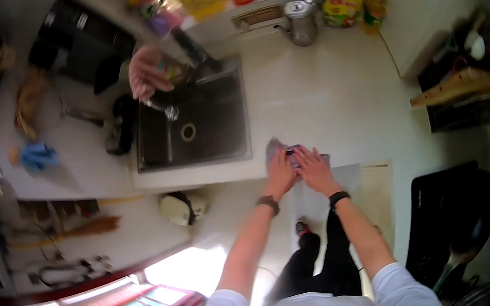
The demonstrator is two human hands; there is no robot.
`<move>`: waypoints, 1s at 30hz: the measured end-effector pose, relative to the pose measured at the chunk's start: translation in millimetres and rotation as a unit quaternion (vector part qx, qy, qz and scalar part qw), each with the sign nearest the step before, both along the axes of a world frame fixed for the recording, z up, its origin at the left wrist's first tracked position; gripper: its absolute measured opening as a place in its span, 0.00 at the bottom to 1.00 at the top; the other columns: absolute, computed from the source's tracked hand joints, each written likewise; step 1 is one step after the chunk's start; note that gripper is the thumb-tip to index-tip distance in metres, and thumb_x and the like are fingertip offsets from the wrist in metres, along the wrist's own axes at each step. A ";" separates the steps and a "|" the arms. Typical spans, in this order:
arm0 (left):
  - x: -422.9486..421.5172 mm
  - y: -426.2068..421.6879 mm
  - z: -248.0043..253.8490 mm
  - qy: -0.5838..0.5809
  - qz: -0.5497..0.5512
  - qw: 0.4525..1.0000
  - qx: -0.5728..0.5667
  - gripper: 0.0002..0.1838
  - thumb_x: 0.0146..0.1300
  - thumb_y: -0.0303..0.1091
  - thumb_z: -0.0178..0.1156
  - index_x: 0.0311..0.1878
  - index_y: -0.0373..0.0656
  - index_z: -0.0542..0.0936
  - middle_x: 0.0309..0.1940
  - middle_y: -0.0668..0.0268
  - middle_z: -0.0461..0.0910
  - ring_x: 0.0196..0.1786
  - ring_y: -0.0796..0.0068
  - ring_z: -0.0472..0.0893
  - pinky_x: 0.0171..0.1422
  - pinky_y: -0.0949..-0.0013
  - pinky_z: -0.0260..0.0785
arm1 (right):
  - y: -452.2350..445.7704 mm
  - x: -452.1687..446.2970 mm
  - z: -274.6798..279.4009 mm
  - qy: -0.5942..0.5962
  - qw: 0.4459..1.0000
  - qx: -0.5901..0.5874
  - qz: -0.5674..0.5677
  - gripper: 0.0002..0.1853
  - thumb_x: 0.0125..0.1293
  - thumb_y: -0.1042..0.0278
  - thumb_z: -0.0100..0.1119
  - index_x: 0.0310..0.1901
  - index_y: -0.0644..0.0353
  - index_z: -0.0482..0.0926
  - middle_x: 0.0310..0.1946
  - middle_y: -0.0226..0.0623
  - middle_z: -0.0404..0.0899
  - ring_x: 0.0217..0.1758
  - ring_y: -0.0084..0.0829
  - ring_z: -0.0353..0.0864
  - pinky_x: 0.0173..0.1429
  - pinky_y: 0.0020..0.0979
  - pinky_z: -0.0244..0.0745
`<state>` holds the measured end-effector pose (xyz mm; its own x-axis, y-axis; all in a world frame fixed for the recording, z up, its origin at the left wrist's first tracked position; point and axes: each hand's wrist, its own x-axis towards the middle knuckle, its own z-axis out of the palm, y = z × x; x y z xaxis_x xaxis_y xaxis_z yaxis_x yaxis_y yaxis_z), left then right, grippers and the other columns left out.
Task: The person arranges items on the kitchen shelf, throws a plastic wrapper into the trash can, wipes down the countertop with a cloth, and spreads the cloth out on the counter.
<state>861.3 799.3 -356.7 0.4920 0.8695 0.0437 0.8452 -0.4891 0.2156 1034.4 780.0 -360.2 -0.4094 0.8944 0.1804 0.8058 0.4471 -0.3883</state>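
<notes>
At the front edge of the counter lies a greyish cloth, bunched up and mostly covered by my hands. My left hand is closed on its left part, fingers pointing away from me. Close beside it, my right hand grips the right part, its fingers bent over the fabric. A small dark patch shows between the fingertips; what it is, I cannot make out.
Left of my hands is a dark sink with a pink cloth hanging by its faucet. A metal kettle, a yellow-green packet and an oil bottle stand at the back. A wooden board is at right.
</notes>
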 end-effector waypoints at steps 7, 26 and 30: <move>114.9 28.0 -6.1 -0.040 -0.039 0.996 -0.063 0.36 0.68 0.43 0.55 0.70 0.25 0.59 0.74 0.30 0.44 0.77 0.30 0.45 0.79 0.41 0.44 | 18.2 118.2 3.9 -0.023 0.995 -0.042 -0.092 0.29 0.71 0.61 0.52 0.72 0.58 0.64 0.76 0.32 0.57 0.80 0.33 0.50 0.81 0.49 0.44; 209.5 190.3 -21.8 -0.017 0.048 0.992 -0.112 0.36 0.73 0.46 0.44 0.77 0.36 0.52 0.79 0.47 0.41 0.82 0.48 0.38 0.81 0.47 0.36 | 203.6 197.8 -5.5 -0.057 0.995 -0.015 -0.075 0.29 0.74 0.60 0.48 0.74 0.54 0.60 0.77 0.28 0.54 0.81 0.31 0.47 0.82 0.49 0.39; 209.6 213.0 -26.5 -0.048 0.048 0.993 -0.093 0.35 0.73 0.45 0.45 0.76 0.33 0.53 0.79 0.44 0.42 0.81 0.44 0.41 0.80 0.43 0.38 | 228.0 198.8 -9.6 -0.061 0.996 -0.001 -0.070 0.28 0.74 0.60 0.47 0.74 0.53 0.61 0.77 0.27 0.54 0.81 0.31 0.48 0.82 0.51 0.41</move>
